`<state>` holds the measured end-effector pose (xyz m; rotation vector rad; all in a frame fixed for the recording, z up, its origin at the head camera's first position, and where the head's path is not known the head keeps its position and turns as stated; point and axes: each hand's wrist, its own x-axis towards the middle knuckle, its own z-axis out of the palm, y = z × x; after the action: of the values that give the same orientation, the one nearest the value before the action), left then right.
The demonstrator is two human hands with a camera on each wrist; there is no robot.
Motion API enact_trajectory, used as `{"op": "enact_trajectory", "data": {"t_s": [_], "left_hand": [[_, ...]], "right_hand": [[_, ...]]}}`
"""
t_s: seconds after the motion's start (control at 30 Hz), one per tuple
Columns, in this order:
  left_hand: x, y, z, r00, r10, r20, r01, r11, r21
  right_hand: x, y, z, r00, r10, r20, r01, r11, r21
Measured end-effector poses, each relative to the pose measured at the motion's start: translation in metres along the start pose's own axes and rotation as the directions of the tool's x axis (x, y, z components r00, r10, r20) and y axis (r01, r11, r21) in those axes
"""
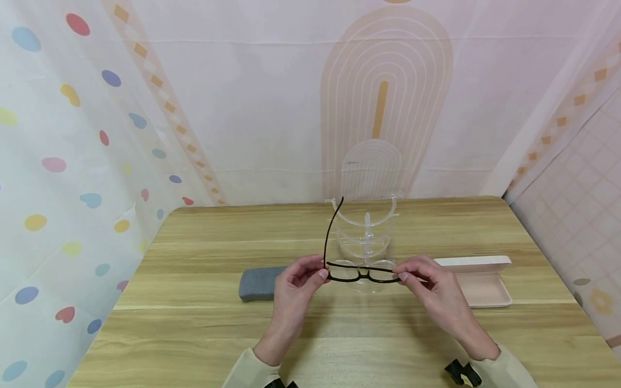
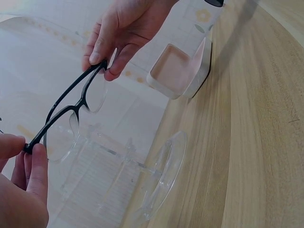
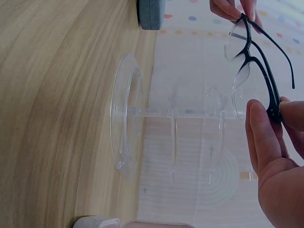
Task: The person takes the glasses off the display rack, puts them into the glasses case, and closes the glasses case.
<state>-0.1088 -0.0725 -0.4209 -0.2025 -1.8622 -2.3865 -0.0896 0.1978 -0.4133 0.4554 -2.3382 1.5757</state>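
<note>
A: Anything around the work?

B: Right beyond the black-framed glasses (image 1: 364, 277), a clear stand (image 1: 367, 223) with curved arms, partly behind the lenses in the head view. Off to the left, a grey-blue case (image 1: 259, 283), 1 end hidden by the left hand (image 1: 293, 293). Off to the right, a white case (image 1: 473, 264) with a pink interior, lying open, partly behind the right hand (image 1: 441, 293).

A: And the surface (image 1: 194, 334), the room?

B: Wood-grained. Backed by pale cloth (image 1: 267, 108) with an arch print, coloured spots at far left.

A: State of the grip?

B: Narrow on both sides, pinching the glasses at 1 end each. Held up above the surface, on the near side of the stand, with 1 temple outstretched at the left, 1 folded across. Forearms angled inward, in pale sleeves (image 1: 504, 369) with black bows (image 1: 463, 373).
</note>
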Motion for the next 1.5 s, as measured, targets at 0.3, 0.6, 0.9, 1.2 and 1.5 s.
{"op": "enact_trajectory", "data": {"t_s": [0.3, 0.6, 0.9, 1.2, 1.5], "left_hand": [[-0.0013, 0.0024, 0.0014, 1.000, 0.000, -0.014, 0.001, 1.000, 0.027], [-0.0030, 0.0006, 0.0008, 0.998, 0.064, 0.028, -0.066, 0.995, 0.074], [-0.0037, 0.0007, 0.0006, 0.995, 0.085, 0.047, -0.091, 0.988, 0.126], [-0.0031, 0.0015, 0.0005, 0.998, 0.051, 0.035, -0.057, 0.983, 0.177], [-0.0043, 0.0015, -0.0012, 0.999, 0.010, 0.048, -0.022, 0.966, 0.259]], "right_hand": [[-0.0011, -0.0012, -0.0004, 1.000, 0.003, 0.006, -0.003, 1.000, 0.001], [-0.0016, -0.0030, -0.0018, 1.000, -0.001, 0.003, 0.001, 1.000, -0.024], [-0.0011, -0.0029, -0.0035, 1.000, 0.004, 0.005, -0.004, 0.999, -0.040], [0.0002, -0.0036, -0.0034, 1.000, -0.007, 0.001, 0.007, 0.999, -0.047], [0.0004, -0.0037, -0.0029, 1.000, -0.006, 0.003, 0.006, 0.999, -0.042]]}}
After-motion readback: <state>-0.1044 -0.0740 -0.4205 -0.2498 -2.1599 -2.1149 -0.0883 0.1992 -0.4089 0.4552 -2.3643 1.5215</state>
